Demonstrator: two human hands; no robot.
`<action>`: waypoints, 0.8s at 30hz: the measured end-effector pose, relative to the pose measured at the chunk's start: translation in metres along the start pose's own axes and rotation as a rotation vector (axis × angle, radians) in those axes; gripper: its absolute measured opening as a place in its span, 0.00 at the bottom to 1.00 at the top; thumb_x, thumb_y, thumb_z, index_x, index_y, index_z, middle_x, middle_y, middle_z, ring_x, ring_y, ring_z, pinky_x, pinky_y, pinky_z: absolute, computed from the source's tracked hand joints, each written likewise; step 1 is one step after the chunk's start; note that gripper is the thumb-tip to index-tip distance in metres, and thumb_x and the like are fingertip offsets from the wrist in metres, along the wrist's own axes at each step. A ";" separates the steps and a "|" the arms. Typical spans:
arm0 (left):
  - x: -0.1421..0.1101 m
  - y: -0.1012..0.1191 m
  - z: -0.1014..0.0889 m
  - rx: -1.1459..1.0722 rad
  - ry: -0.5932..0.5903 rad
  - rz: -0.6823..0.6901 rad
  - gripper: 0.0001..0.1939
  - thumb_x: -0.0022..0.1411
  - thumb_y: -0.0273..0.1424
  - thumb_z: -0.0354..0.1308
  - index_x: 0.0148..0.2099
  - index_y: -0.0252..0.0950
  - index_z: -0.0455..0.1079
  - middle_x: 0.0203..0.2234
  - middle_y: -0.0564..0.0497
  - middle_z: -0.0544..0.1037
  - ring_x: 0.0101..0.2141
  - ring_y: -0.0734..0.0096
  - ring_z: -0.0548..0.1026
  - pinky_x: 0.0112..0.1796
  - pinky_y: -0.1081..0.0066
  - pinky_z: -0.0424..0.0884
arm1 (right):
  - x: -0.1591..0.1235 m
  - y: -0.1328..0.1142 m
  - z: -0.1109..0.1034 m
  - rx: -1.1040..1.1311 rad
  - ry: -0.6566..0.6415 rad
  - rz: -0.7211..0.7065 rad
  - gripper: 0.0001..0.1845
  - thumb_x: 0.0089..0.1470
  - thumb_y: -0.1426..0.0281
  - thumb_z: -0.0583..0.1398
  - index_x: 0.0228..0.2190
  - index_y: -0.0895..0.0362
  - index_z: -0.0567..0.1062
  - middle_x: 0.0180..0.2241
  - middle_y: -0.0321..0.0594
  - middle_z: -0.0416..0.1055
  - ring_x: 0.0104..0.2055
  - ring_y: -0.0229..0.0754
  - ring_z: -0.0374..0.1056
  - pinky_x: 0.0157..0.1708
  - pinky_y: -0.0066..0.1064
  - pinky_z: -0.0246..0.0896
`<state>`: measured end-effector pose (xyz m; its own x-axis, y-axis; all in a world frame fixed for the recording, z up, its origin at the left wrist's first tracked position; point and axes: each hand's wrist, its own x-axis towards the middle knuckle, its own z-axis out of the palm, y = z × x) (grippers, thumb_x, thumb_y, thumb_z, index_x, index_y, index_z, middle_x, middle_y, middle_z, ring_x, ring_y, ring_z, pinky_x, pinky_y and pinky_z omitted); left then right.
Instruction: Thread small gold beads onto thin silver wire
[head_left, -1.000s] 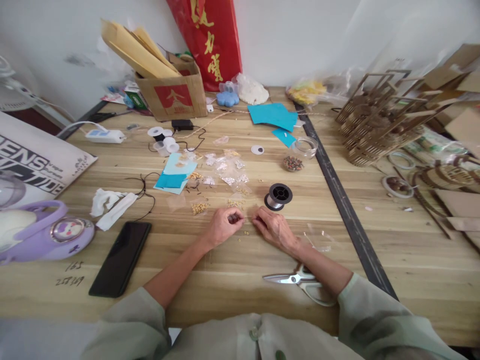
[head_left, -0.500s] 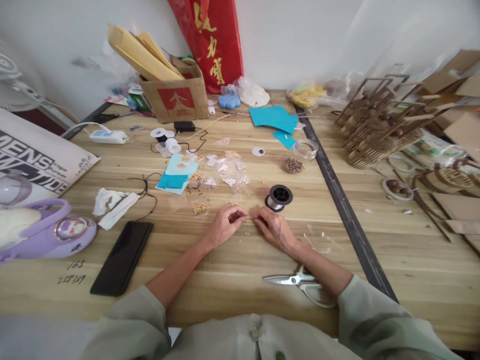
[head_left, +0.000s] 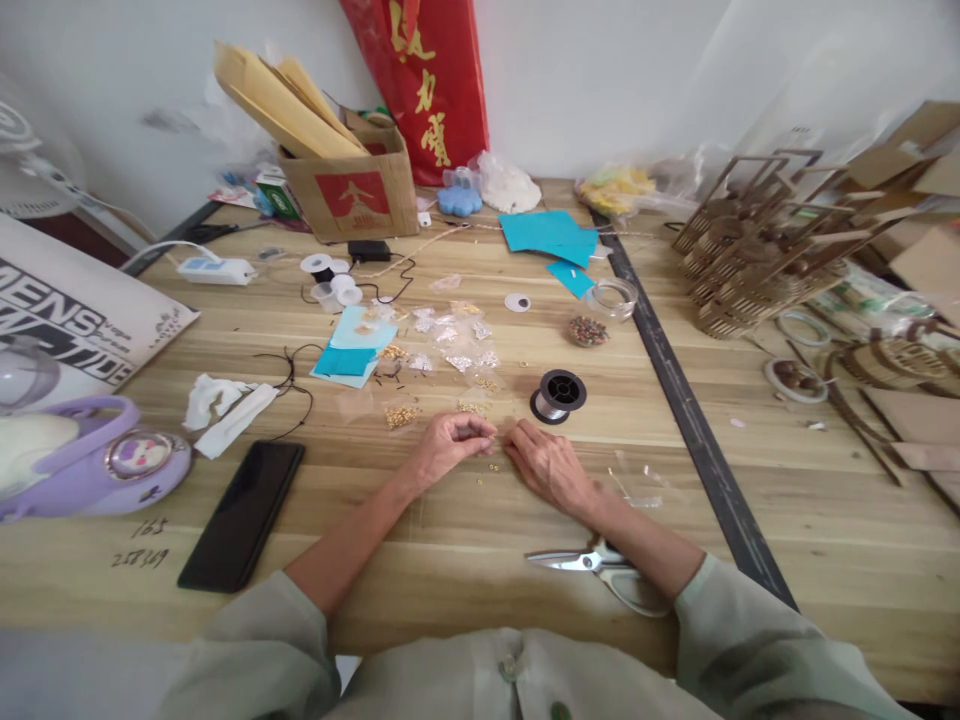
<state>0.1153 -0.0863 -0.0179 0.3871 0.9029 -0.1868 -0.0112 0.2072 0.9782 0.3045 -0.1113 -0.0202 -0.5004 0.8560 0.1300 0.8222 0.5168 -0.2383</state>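
My left hand rests on the wooden table with its fingers curled and pinched together on something too small to make out. My right hand lies close beside it, fingertips pinched toward the left hand, also on something tiny. A few loose gold beads lie on the wood between and just below the two hands. A black spool of thin wire stands just beyond my right hand. Small clear bags of gold and silver beads are spread out beyond both hands.
Scissors lie under my right forearm. A black phone and a purple container sit at the left. A jar of mixed beads, blue paper, a cardboard box and wooden frames stand farther back.
Both hands stay almost in place; the fingertips shift slightly. The view has tilted a little.
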 end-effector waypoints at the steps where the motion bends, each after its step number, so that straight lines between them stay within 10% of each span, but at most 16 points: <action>1: 0.000 0.000 0.000 -0.009 -0.004 0.006 0.17 0.45 0.36 0.68 0.36 0.30 0.72 0.25 0.51 0.77 0.27 0.72 0.75 0.32 0.70 0.73 | 0.000 0.002 0.001 0.048 0.013 0.001 0.10 0.61 0.72 0.50 0.33 0.59 0.69 0.32 0.42 0.68 0.27 0.37 0.64 0.23 0.27 0.47; 24: -0.001 0.000 0.015 0.393 0.062 0.181 0.05 0.54 0.27 0.60 0.34 0.31 0.75 0.29 0.48 0.79 0.30 0.71 0.74 0.33 0.74 0.69 | 0.006 0.006 -0.011 0.870 0.041 0.159 0.10 0.58 0.66 0.53 0.29 0.59 0.68 0.22 0.32 0.60 0.24 0.34 0.55 0.25 0.25 0.51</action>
<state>0.1292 -0.0926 -0.0167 0.3546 0.9350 -0.0025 0.2830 -0.1048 0.9534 0.3098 -0.1030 -0.0102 -0.3738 0.9254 0.0630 0.3750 0.2129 -0.9022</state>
